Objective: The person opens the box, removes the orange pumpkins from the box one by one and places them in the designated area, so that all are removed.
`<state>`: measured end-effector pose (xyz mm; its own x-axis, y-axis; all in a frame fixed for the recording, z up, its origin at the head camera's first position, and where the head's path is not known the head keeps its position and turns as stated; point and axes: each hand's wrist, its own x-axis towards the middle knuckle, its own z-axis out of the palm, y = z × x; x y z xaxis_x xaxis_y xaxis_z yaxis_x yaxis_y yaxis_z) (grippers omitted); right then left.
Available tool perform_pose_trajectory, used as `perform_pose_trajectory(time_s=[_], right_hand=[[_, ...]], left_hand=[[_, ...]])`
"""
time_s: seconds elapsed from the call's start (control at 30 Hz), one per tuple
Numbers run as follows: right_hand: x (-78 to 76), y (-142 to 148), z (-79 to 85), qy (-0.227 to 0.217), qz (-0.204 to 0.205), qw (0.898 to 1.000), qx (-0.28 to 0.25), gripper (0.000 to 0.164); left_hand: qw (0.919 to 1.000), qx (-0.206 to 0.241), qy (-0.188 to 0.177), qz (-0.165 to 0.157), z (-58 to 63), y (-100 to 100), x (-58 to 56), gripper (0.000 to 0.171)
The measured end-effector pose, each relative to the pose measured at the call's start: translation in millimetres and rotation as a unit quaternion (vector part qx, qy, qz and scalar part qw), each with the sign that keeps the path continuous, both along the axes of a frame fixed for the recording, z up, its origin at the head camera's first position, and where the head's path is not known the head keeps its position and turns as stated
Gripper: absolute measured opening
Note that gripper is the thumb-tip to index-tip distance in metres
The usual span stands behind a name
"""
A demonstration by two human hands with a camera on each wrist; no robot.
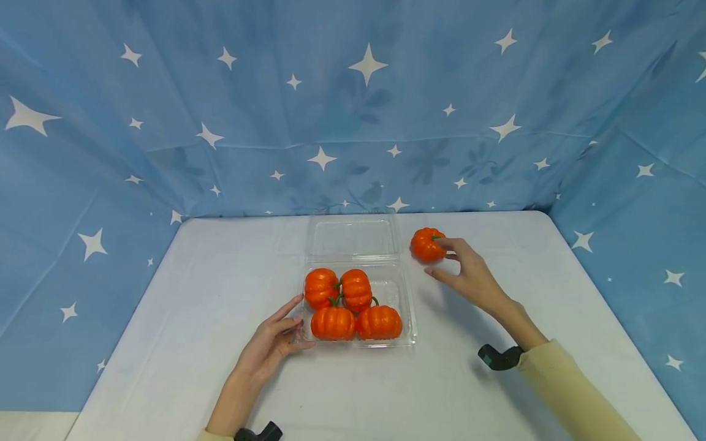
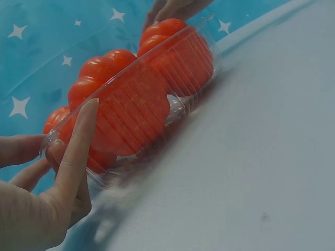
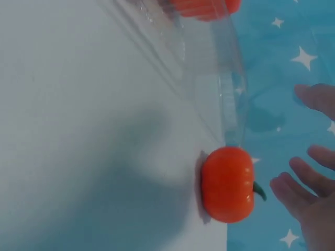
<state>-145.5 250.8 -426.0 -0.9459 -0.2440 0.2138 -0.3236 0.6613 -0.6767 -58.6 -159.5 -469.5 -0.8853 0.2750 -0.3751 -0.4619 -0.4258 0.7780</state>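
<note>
A clear plastic clamshell box (image 1: 393,291) lies at mid-table with its lid (image 1: 353,240) folded back. Several small orange pumpkins (image 1: 333,323) with green stems sit in its base. My left hand (image 1: 267,347) holds the box by its front left corner; in the left wrist view a digit presses the clear wall (image 2: 180,107) and other fingers (image 2: 23,149) lie at the rim. Beyond the box to the right, a loose pumpkin (image 1: 425,246) rests on the table. My right hand (image 1: 473,275) hovers beside it with fingers spread, apart from the pumpkin (image 3: 228,184) in the right wrist view.
White cloth covers the table (image 1: 231,269). A blue curtain (image 1: 254,110) with white stars hangs behind it and along both sides. Dark wrist cameras (image 1: 499,358) sit on both wrists. The open lid stretches toward the table's back edge, left of the loose pumpkin.
</note>
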Motion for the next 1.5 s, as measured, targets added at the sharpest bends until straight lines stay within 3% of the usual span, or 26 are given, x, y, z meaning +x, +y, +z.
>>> perform_pose_trajectory(time_s=[0.43, 0.93, 1.23, 1.5], right_hand=[[22.5, -26, 9.2, -0.023, 0.062, 0.998, -0.017, 0.067], [32.1, -55, 3.4, -0.049, 0.170, 0.984, -0.011, 0.062], [33.7, -68, 5.3, -0.100, 0.192, 0.976, 0.003, 0.067], [33.6, -72, 3.7, -0.112, 0.201, 0.972, 0.041, 0.070]], left_hand=[[0.9999, 0.009, 0.004, -0.014, 0.5, -1, -0.4, 0.062], [0.9996, 0.010, 0.009, -0.023, -0.1, -3, -1.1, 0.063], [0.9998, 0.008, 0.009, -0.016, 1.4, -2, -0.5, 0.063], [0.9999, 0.009, 0.002, -0.011, 0.3, -1, -0.8, 0.062]])
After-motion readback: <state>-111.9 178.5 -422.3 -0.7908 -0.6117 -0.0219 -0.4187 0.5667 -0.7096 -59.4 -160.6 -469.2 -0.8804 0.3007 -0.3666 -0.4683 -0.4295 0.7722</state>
